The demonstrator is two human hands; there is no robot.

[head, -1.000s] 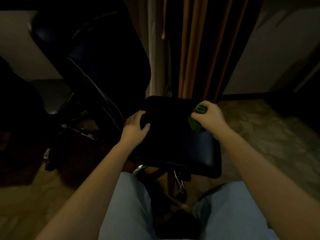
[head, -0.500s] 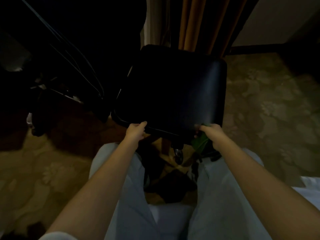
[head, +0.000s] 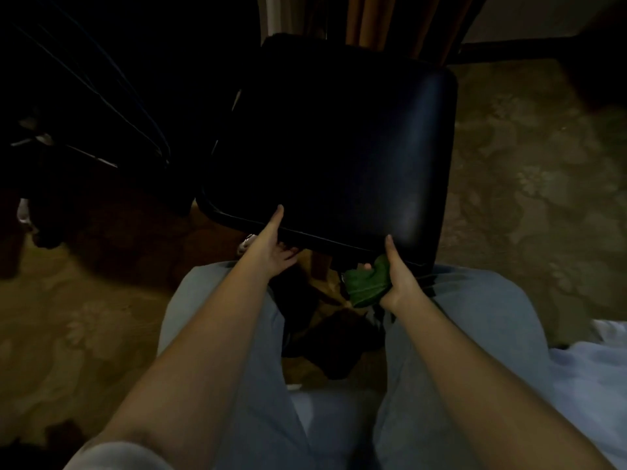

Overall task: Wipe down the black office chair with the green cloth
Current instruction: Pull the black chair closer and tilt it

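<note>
1 black office chair (head: 339,147) was seen from above, its padded seat filling the centre of the view w/ the front edge nearest the person. 2 bare hands were on that front edge, well apart. The left hand (head: 271,247) gripped the edge near the seat's left front corner, thumb flat on top & the other fingers curled underneath. The right hand (head: 395,271) sat near the right front corner w/ its thumb up on the seat top. Its remaining fingers were closed round 1 green cloth (head: 364,283), which was bunched up just below the seat's front edge, between the person's knees. 2 legs in pale blue trousers (head: 492,317) ran up from the bottom of the view, 1 under each forearm. Patterned carpet (head: 543,198) covered the floor on both sides of the chair. 1 orange-brown curtain (head: 373,22) hung behind the seat at the top. To the left was 1 v. dark shape (head: 101,96) crossed by thin pale lines, poss. a 2nd chair, but too dim to be sure. A patch of white fabric (head: 593,368) showed at the right edge.
</note>
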